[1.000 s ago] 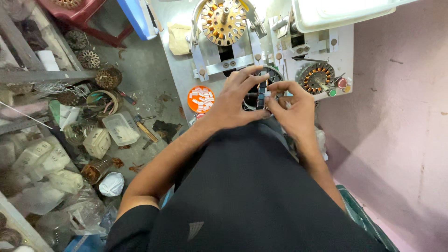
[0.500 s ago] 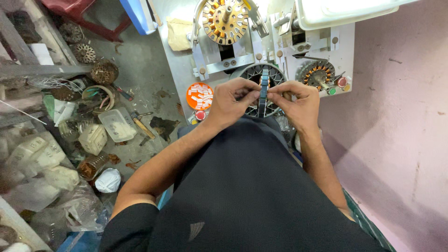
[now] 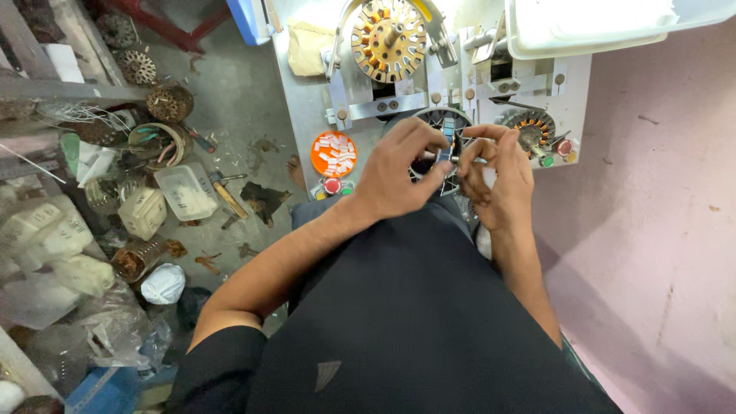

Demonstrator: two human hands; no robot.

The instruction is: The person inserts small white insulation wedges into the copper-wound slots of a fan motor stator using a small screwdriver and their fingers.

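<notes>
Between the two hands, at the near edge of the grey metal winding bench (image 3: 307, 100), a small blue-grey flat strip (image 3: 447, 142) stands upright — the left hand (image 3: 402, 172) pinches it from one side with thumb and fingertips pressed together, and the right hand (image 3: 494, 176) closes its fingers on it from the other. Directly beneath the pinch lies a round dark slotted stator core (image 3: 445, 121), partly hidden by the knuckles. Just left of the left hand sits a round orange dish of small white pieces (image 3: 333, 153). Beyond the grip, further up the bench, a copper-wound circular stator (image 3: 389, 38) sits in its fixture — and right of the right hand a smaller copper-wound stator (image 3: 533, 126) rests.
</notes>
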